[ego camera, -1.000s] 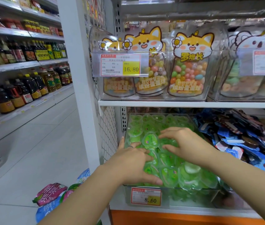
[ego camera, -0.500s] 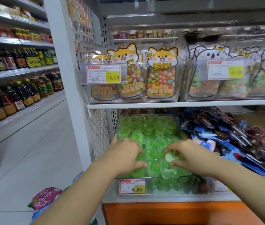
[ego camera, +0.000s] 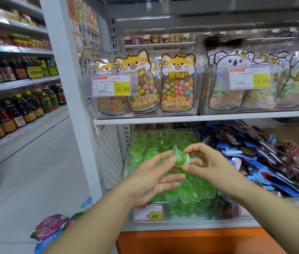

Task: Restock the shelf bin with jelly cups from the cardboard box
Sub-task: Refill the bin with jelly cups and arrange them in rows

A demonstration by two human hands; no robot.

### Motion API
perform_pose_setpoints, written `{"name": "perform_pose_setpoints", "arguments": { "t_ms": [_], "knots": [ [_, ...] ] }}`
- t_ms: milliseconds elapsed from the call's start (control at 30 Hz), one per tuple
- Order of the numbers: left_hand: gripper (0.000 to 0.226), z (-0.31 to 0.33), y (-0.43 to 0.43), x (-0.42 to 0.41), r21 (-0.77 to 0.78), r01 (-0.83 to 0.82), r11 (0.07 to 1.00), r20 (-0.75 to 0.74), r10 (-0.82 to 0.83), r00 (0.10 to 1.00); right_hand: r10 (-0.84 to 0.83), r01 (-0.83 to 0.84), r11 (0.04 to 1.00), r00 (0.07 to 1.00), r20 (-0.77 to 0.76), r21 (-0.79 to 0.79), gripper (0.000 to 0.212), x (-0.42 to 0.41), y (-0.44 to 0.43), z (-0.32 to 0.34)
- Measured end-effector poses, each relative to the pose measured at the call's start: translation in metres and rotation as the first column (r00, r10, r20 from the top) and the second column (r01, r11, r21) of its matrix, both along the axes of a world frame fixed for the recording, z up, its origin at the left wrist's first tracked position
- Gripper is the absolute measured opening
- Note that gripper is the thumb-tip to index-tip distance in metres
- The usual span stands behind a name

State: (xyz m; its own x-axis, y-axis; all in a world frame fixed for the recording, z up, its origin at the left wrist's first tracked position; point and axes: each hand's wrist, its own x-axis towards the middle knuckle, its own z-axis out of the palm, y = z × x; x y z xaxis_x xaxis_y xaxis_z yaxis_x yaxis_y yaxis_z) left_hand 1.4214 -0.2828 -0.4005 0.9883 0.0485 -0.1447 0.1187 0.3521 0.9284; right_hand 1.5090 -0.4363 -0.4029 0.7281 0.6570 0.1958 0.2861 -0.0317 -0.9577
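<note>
The clear shelf bin (ego camera: 185,212) is heaped with green cups (ego camera: 190,191), probably near full. Above it the left hand (ego camera: 150,177) lies spread, fingertips steadying one jelly cup (ego camera: 181,158) that the right hand (ego camera: 211,166) pinches, likely turning it to lie flat.

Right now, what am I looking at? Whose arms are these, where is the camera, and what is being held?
There is no machine here. These are a person's two bare hands, filmed by a single camera worn on the head and looking forward and down. The right hand pinches one green jelly cup, and the left hand touches it with straight fingers. Beneath them, a clear shelf bin holds a heap of cups and carries a price tag reading 8.60. Blue wrapped snacks lie to the right, and candy bags stand on the shelf above.
</note>
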Motion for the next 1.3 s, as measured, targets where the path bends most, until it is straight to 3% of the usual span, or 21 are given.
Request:
{"name": "perform_pose_setpoints", "arguments": {
  "t_ms": [100,167,300,433,467,500,567,600,633,700,867,1033,1100,1200,1300],
  "knots": [
    [0.036,-0.004,0.0,0.003,-0.082,-0.097,0.992,-0.021,0.095,0.995,-0.023,0.044,0.992,0.984,0.174,-0.119,0.027,0.003,-0.001,0.0],
    [0.029,-0.006,0.002,0.006,-0.034,-0.17,0.985,-0.02,0.17,0.985,0.013,0.038,0.975,0.974,0.225,-0.221,0.017,0.003,-0.003,0.002],
    [0.027,-0.011,0.003,0.013,0.286,-0.227,0.931,0.064,0.218,0.974,-0.053,0.069,0.97,0.996,0.074,-0.233,0.024,0.002,0.004,0.003],
    [0.028,-0.01,0.004,0.022,0.424,-0.234,0.875,0.154,0.185,0.971,-0.12,0.112,0.978,0.992,-0.032,-0.175,0.008,0.01,0.02,-0.002],
    [0.032,-0.01,0.009,0.024,0.493,-0.282,0.823,0.201,0.208,0.957,-0.164,0.151,0.978,0.983,-0.082,-0.141,0.007,0.015,0.022,-0.002],
    [0.035,-0.011,0.017,0.025,0.626,-0.353,0.695,0.27,0.232,0.934,-0.216,0.203,0.974,0.967,-0.133,-0.105,0.006,0.022,0.024,-0.002],
    [0.037,-0.015,0.034,0.025,0.882,-0.422,0.208,0.388,0.187,0.902,-0.301,0.291,0.954,0.934,-0.194,-0.077,0.003,0.035,0.03,0.0],
    [0.038,-0.017,0.04,0.023,0.925,-0.38,-0.012,0.377,0.138,0.916,-0.322,0.308,0.946,0.924,-0.207,-0.096,0.006,0.041,0.035,-0.001],
    [0.039,-0.019,0.044,0.022,0.937,-0.306,-0.168,0.325,0.103,0.94,-0.326,0.306,0.944,0.92,-0.218,-0.123,0.008,0.045,0.041,-0.002],
    [0.042,-0.024,0.045,0.022,0.931,-0.153,-0.33,0.185,0.068,0.98,-0.322,0.28,0.94,0.916,-0.24,-0.194,0.011,0.051,0.052,-0.006],
    [0.048,-0.031,0.046,0.028,0.918,-0.001,-0.396,0.032,0.072,0.997,-0.314,0.238,0.931,0.91,-0.271,-0.278,0.016,0.06,0.077,-0.015],
    [0.051,-0.033,0.05,0.029,0.923,0.015,-0.384,0.016,0.076,0.997,-0.33,0.232,0.904,0.912,-0.244,-0.358,0.019,0.065,0.085,-0.023],
    [0.052,-0.033,0.05,0.03,0.925,0.019,-0.379,0.011,0.075,0.997,-0.335,0.25,0.907,0.917,-0.219,-0.34,0.004,0.065,0.085,-0.025],
    [0.053,-0.034,0.051,0.03,0.928,0.02,-0.371,0.009,0.077,0.997,-0.346,0.278,0.911,0.916,-0.201,-0.305,0.025,0.067,0.085,-0.03],
    [0.053,-0.035,0.051,0.031,0.929,0.024,-0.368,0.004,0.075,0.997,-0.35,0.289,0.908,0.921,-0.171,-0.302,0.012,0.067,0.086,-0.032]
  ]
}}
